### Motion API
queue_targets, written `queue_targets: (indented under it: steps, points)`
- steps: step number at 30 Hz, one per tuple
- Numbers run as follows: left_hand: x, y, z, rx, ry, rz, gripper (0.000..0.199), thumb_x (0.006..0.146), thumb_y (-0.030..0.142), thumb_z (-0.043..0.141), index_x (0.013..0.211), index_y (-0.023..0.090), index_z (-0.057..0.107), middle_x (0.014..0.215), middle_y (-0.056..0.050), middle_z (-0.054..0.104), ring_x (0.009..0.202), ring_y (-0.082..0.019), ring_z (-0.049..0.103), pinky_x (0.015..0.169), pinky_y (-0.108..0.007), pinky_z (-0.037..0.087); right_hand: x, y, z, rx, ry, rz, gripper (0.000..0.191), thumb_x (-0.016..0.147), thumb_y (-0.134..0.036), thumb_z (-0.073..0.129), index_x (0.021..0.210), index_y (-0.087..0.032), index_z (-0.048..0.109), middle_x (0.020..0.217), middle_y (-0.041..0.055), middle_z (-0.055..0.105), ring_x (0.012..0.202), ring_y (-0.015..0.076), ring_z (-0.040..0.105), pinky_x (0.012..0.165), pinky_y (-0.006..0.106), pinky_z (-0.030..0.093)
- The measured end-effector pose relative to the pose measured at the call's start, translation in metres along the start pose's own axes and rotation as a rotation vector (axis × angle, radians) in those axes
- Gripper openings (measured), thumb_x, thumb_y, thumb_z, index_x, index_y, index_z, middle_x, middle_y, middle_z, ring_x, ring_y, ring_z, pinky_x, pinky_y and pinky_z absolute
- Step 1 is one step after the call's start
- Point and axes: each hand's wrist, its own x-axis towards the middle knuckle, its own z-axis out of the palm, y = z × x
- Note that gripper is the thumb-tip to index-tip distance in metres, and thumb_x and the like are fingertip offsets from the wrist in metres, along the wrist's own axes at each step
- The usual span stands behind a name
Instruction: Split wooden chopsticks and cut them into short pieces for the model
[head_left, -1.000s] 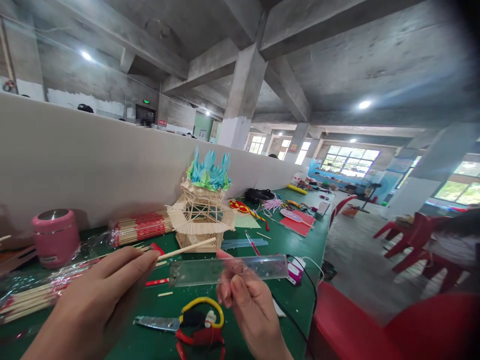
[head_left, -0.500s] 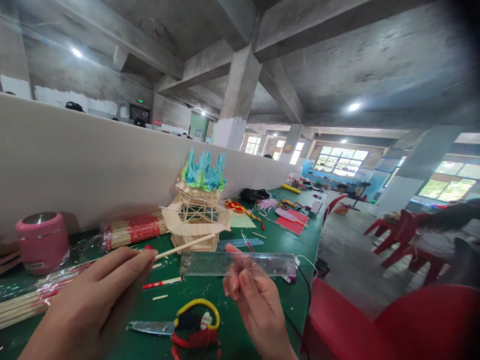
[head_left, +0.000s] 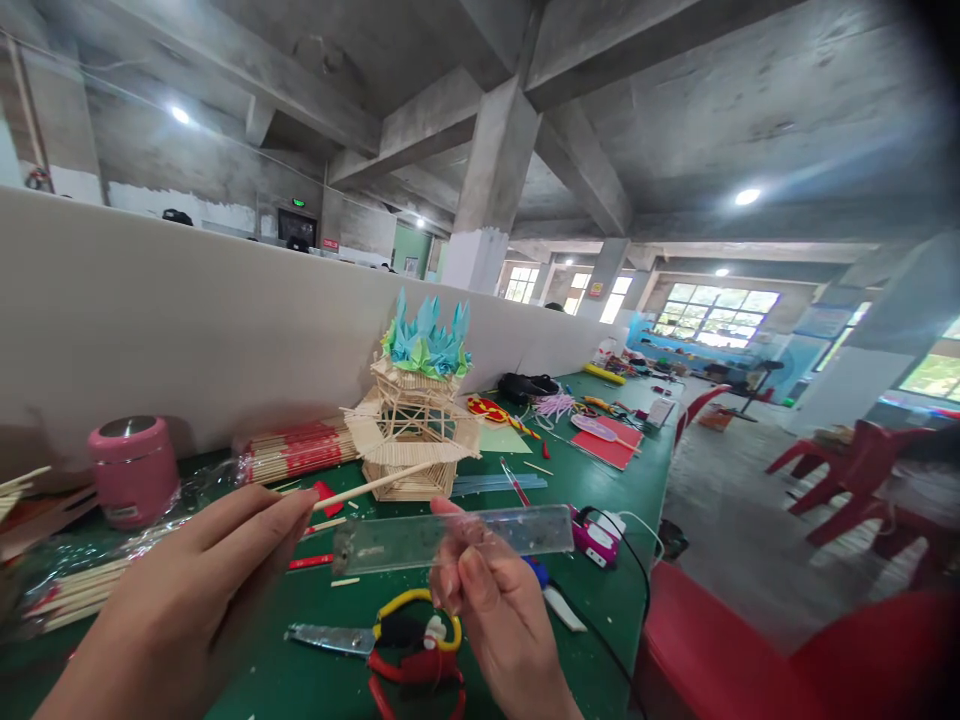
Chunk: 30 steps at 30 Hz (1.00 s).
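My left hand [head_left: 217, 570] pinches a thin wooden stick [head_left: 375, 485] that points right, its tip in front of a stick-built tower [head_left: 412, 430] topped with blue and green folded paper [head_left: 427, 340]. A clear plastic strip [head_left: 375, 540] lies across my right hand [head_left: 487, 600], between its thumb and fingers. Below the strip, scissors [head_left: 334, 638] with yellow and red handles rest on the green table [head_left: 300, 690]. A red-ended stick [head_left: 311, 563] lies behind the strip's left end.
Bundled sticks [head_left: 300, 452] and a pink flask [head_left: 133, 470] stand at the left by a pale partition [head_left: 187, 330]. A purple device [head_left: 596, 540] with cables is at the right, near a red chair [head_left: 720, 650]. Red paper [head_left: 609, 440] lies farther back.
The view has turned left, so the tower and flask appear farther right. The clear strip has shifted left against my right hand and tilts up at its right end.
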Motion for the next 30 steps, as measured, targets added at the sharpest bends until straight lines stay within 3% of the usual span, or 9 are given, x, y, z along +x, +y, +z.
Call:
queue_targets:
  steps: [13,19,25,30]
  points:
    - [-0.025,-0.020,-0.029,0.179,-0.059,-0.024,0.025,0.086,0.033,0.033,0.102,0.028,0.052,0.094,0.000,0.057,0.077,-0.012,0.057,0.066,-0.017,0.044,0.006,0.013,0.043,0.119,-0.136,0.057,0.035,0.084,-0.041,0.044,0.063,-0.017,0.060,0.064,0.0012,0.049,0.055,0.0117,0.041,0.055,0.027,0.034]
    - [-0.029,-0.018,-0.031,0.176,-0.058,-0.027,0.025,0.086,0.031,0.034,0.102,0.028,0.054,0.095,0.000,0.058,0.079,-0.012,0.057,0.069,-0.017,0.044,0.005,0.015,0.044,0.096,-0.127,0.048,0.037,0.083,-0.044,0.045,0.061,-0.018,0.060,0.065,0.0023,0.052,0.055,0.0125,0.045,0.055,0.027,0.036]
    - [-0.032,-0.016,-0.035,0.170,-0.132,-0.056,0.026,0.086,0.030,0.035,0.104,0.024,0.054,0.096,-0.004,0.060,0.089,-0.017,0.056,0.075,-0.026,0.046,0.002,0.017,0.043,0.106,-0.167,0.057,0.034,0.086,-0.038,0.042,0.062,-0.018,0.057,0.069,0.0024,0.051,0.057,0.0121,0.042,0.054,0.027,0.033]
    - [-0.027,-0.007,-0.044,0.163,-0.124,0.016,0.022,0.086,0.023,0.037,0.096,0.018,0.056,0.088,-0.006,0.062,0.076,-0.014,0.060,0.063,-0.022,0.049,-0.001,0.021,0.043,0.116,-0.196,0.072,0.033,0.087,-0.036,0.041,0.065,-0.018,0.056,0.074,0.0024,0.049,0.058,0.0114,0.039,0.056,0.028,0.032]
